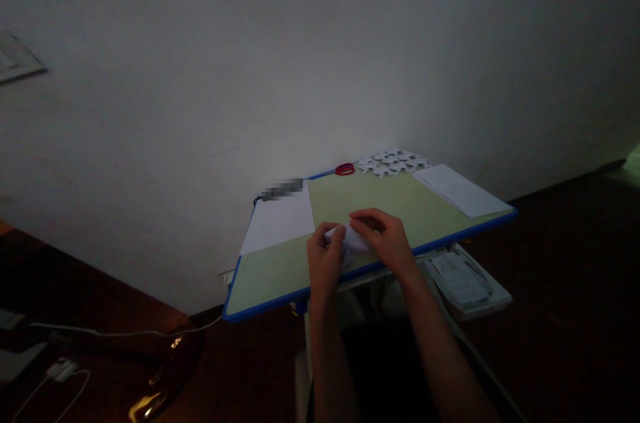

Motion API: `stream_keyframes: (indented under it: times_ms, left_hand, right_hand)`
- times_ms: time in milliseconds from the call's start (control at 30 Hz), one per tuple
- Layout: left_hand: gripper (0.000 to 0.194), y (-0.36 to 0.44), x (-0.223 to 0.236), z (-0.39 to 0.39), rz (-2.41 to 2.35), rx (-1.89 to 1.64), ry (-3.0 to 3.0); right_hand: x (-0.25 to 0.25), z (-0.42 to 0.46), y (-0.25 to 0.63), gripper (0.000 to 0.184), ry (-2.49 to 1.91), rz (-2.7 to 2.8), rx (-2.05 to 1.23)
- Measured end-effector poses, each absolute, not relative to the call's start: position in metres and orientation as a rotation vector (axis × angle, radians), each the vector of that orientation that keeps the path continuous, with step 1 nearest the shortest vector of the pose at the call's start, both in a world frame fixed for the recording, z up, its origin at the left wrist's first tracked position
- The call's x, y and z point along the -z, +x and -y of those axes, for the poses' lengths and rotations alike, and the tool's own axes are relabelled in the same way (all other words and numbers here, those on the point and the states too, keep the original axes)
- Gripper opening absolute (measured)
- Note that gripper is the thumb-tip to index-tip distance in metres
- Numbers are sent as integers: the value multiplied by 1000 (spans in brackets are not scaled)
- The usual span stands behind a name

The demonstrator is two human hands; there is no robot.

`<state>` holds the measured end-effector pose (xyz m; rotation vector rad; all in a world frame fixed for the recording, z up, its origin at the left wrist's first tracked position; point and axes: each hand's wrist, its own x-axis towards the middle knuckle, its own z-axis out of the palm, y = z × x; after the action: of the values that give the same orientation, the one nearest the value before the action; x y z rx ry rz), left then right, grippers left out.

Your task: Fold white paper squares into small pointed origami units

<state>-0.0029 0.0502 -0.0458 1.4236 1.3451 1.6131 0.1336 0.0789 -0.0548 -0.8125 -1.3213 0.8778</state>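
Bare forearms (332, 350) lowermost; left hand (325, 253) and right hand (387, 240) pinch part-folded white paper (355, 241); we judge white folded-paper pieces (393, 162) finished, flat white sheets (460, 190) at right unused.

On the tabletop (370, 196), a sheet (280, 226) is lying left, a stack (465, 191) right, scissors (345, 169) and paper pieces (395, 158) behind; in front, held paper (357, 242) is sitting between left hand (325, 250) and right hand (390, 238).

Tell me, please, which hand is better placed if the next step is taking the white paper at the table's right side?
Probably the right hand: it is nearer to the white paper. The left hand would likely have to reach across the right. Both are on the folded paper.
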Motion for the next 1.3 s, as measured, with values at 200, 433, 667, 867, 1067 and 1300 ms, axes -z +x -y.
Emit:
stream_keyframes:
  times_ms: [200,433,667,867,1067,1300]
  left_hand:
    - [24,-3,41,-47,-1257,-1491,1493]
    - [24,-4,42,-46,-1241,-1488,1473]
    - [22,-3,44,-47,-1238,-1549,1358]
    - [24,-6,46,-46,-1181,-1547,1337]
    - [25,-4,40,-43,-1195,-1523,1437]
    - [24,-4,43,-46,-1303,-1623,1473]
  right_hand:
    - [53,-80,134,19,-863,1228,-867]
    - [54,-82,134,18,-849,1242,-874]
    - [54,-79,135,18,-817,1323,-836]
    - [52,-76,136,23,-784,1394,-830]
    - [51,-74,136,24,-780,1373,-869]
    - [56,-78,136,27,-759,1390,-871]
